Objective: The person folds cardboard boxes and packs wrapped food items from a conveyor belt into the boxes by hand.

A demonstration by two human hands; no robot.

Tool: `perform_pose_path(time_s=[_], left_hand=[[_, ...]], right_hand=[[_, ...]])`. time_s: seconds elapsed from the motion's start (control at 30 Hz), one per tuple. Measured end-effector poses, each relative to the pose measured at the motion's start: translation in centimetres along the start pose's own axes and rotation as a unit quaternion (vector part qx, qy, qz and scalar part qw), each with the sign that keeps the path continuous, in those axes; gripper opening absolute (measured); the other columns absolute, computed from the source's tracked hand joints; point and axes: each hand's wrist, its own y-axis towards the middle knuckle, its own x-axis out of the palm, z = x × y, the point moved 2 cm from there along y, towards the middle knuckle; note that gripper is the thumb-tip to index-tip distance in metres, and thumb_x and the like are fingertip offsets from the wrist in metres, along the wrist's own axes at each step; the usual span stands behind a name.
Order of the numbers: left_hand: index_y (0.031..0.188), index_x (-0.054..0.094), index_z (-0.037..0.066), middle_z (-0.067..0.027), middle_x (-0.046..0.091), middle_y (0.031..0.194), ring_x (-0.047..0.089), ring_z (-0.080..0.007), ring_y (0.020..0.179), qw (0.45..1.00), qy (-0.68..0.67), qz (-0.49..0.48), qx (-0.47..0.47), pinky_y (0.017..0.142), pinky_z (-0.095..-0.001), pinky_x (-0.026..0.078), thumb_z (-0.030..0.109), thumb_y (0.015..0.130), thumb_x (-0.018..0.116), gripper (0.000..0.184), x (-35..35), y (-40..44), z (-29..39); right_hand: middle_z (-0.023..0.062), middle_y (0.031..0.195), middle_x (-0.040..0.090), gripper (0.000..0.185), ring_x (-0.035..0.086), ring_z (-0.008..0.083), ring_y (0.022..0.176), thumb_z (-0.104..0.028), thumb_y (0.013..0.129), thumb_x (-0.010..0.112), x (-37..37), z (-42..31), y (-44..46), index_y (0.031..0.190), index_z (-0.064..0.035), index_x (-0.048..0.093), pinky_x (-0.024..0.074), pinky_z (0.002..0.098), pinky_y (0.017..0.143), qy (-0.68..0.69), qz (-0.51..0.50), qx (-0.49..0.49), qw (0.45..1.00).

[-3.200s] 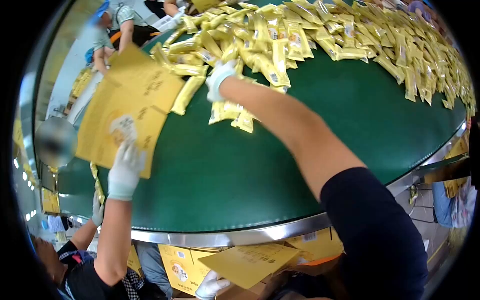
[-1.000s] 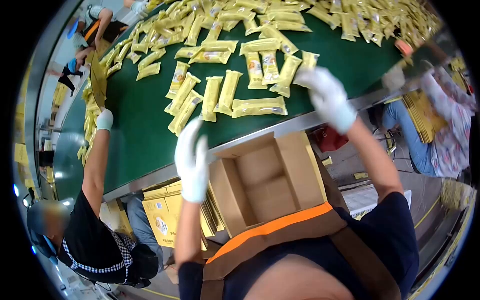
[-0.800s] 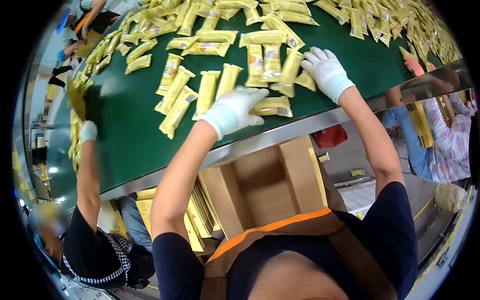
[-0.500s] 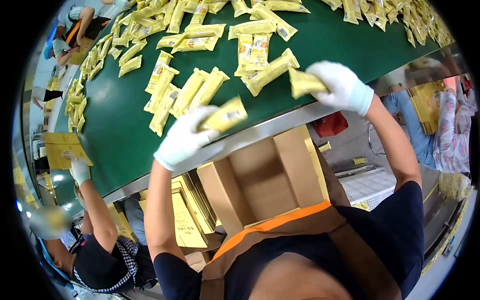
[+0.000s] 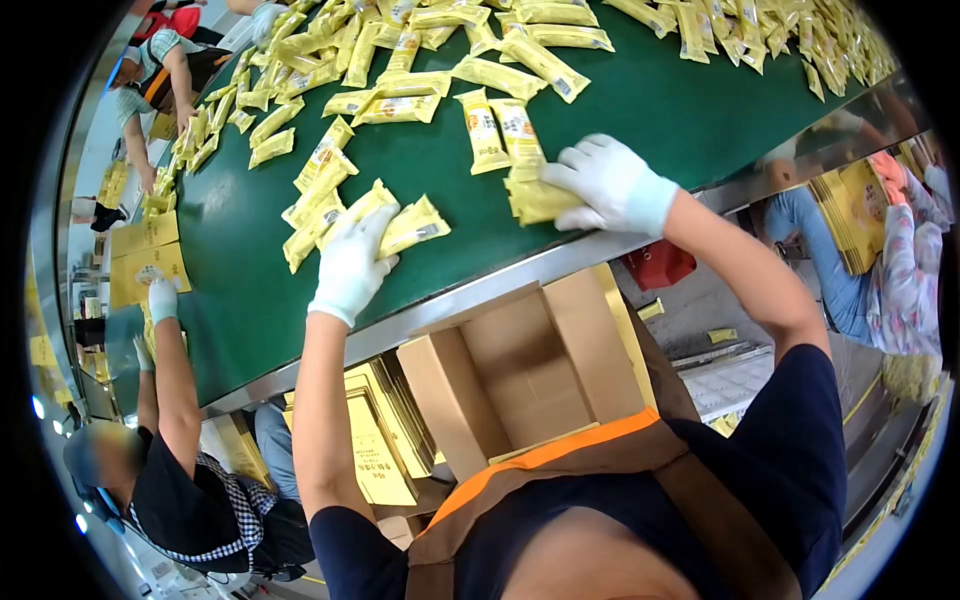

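Note:
Several yellow wrapped packets (image 5: 400,109) lie on the green belt (image 5: 420,160) ahead of me. My left hand (image 5: 352,262), in a white glove, is closed on yellow packets at the belt's near side; one sticks out to its right and others lie to its left. My right hand (image 5: 612,187), gloved too, grips a yellow packet (image 5: 538,201) just below two upright packets (image 5: 483,132). An open cardboard box (image 5: 530,370) stands below the belt's metal edge, against my apron, and its visible inside holds no packets.
Flat yellow cartons (image 5: 375,440) stand left of the box. A co-worker (image 5: 190,490) at the left holds a yellow carton (image 5: 150,262) over the belt. Another person (image 5: 905,270) sits at the right. A big packet heap (image 5: 800,40) lies at the far right.
Both hands have moved from the belt's edge back over the belt with packets. My left hand is now beside the left-hand group, my right hand nearer the middle. The co-worker's carton has risen.

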Motion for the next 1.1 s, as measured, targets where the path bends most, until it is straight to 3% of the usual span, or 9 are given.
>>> perform_pose_path(time_s=[0.1, 0.23, 0.33, 0.43, 0.57, 0.77, 0.87, 1.0, 1.1], left_hand=[[0.136, 0.052, 0.013, -0.0141, 0.062, 0.125, 0.058, -0.0359, 0.113, 0.998, -0.003, 0.032, -0.050, 0.095, -0.0426, 0.048, 0.022, 0.079, 0.075, 0.062, 0.8, -1.3, -0.4], [0.134, 0.053, 0.008, -0.0156, 0.063, 0.120, 0.059, -0.0364, 0.108, 0.995, 0.020, 0.082, -0.044, 0.092, -0.0430, 0.049, 0.040, 0.084, 0.071, 0.063, 2.1, -1.7, -0.5], [0.135, 0.052, 0.005, -0.0166, 0.062, 0.118, 0.059, -0.0368, 0.106, 0.995, 0.000, 0.092, -0.049, 0.093, -0.0442, 0.047, 0.046, 0.091, 0.059, 0.060, 2.3, -1.9, -0.4], [0.135, 0.054, 0.006, -0.0170, 0.061, 0.114, 0.057, -0.0373, 0.106, 0.996, 0.002, 0.081, -0.029, 0.093, -0.0466, 0.045, 0.042, 0.092, 0.059, 0.057, 2.2, -2.3, -0.4], [0.134, 0.055, 0.004, -0.0160, 0.059, 0.113, 0.055, -0.0363, 0.103, 0.992, 0.016, 0.113, -0.044, 0.091, -0.0440, 0.047, 0.030, 0.082, 0.072, 0.061, 2.0, -3.3, 1.5], [0.138, 0.053, 0.012, -0.0159, 0.063, 0.104, 0.060, -0.0352, 0.100, 0.993, -0.011, 0.115, -0.034, 0.090, -0.0431, 0.048, 0.033, 0.079, 0.074, 0.067, 2.4, -4.2, 0.5], [0.137, 0.055, 0.013, -0.0168, 0.066, 0.114, 0.062, -0.0336, 0.106, 0.992, -0.106, 0.032, -0.060, 0.096, -0.0449, 0.045, 0.042, 0.071, 0.077, 0.075, 0.2, -3.3, -0.9], [0.127, 0.062, 0.008, -0.0162, 0.065, 0.120, 0.059, -0.0350, 0.115, 0.991, -0.091, 0.021, -0.093, 0.112, -0.0508, 0.024, 0.049, 0.067, 0.079, 0.075, -4.1, -0.4, -3.1], [0.131, 0.061, 0.007, -0.0230, 0.063, 0.120, 0.059, -0.0350, 0.112, 0.986, -0.134, -0.059, -0.080, 0.103, -0.0412, 0.040, 0.051, 0.066, 0.081, 0.081, -0.7, 1.2, -6.5]], right_hand=[[0.0107, 0.093, 0.059, 0.066, 0.060, 0.0317, 0.089, -0.054, 0.073, 0.073, -2.5, -0.7, -2.2, 0.117, -0.0072, 0.058, 0.0453, 0.0415, 0.083, -0.015, 0.048, 0.061, 0.997], [0.0129, 0.089, 0.065, 0.057, 0.064, 0.0292, 0.084, -0.050, 0.078, 0.072, -2.7, 1.5, -3.3, 0.109, -0.0032, 0.061, 0.0511, 0.0412, 0.082, 0.148, -0.114, 0.219, 0.958], [0.0088, 0.091, 0.068, 0.060, 0.065, 0.0208, 0.082, -0.054, 0.082, 0.070, -4.4, 1.4, 0.3, 0.109, -0.0012, 0.061, 0.0526, 0.0365, 0.078, 0.455, -0.015, 0.406, 0.792], [0.0152, 0.102, 0.066, 0.077, 0.063, 0.0249, 0.103, -0.059, 0.079, 0.070, 0.2, 2.3, 4.3, 0.126, 0.0003, 0.057, 0.0488, 0.0336, 0.093, 0.561, 0.128, 0.468, 0.671], [0.0233, 0.136, 0.047, 0.088, 0.050, 0.0386, 0.124, -0.072, 0.072, 0.063, 3.5, -1.7, 8.4, 0.127, -0.0029, 0.057, 0.0434, 0.0417, 0.101, 0.219, -0.024, 0.420, 0.880], [0.0152, 0.112, 0.062, 0.073, 0.061, 0.0334, 0.105, -0.059, 0.068, 0.073, -0.4, -2.6, 6.2, 0.121, -0.0107, 0.060, 0.0465, 0.0421, 0.092, 0.052, 0.018, 0.250, 0.967], [0.0116, 0.108, 0.063, 0.077, 0.063, 0.0291, 0.096, -0.054, 0.062, 0.077, -1.0, -1.6, 2.2, 0.125, -0.0144, 0.056, 0.0447, 0.0390, 0.081, -0.065, 0.011, 0.150, 0.986], [0.0197, 0.119, 0.062, 0.092, 0.060, 0.0357, 0.109, -0.053, 0.062, 0.078, -1.6, 0.4, 0.7, 0.135, -0.0029, 0.050, 0.0464, 0.0412, 0.096, 0.071, -0.149, 0.331, 0.929], [0.0215, 0.121, 0.059, 0.089, 0.057, 0.0373, 0.113, -0.050, 0.059, 0.080, -1.7, 1.1, 2.3, 0.129, -0.0016, 0.053, 0.0459, 0.0418, 0.099, 0.124, -0.234, 0.273, 0.925]])
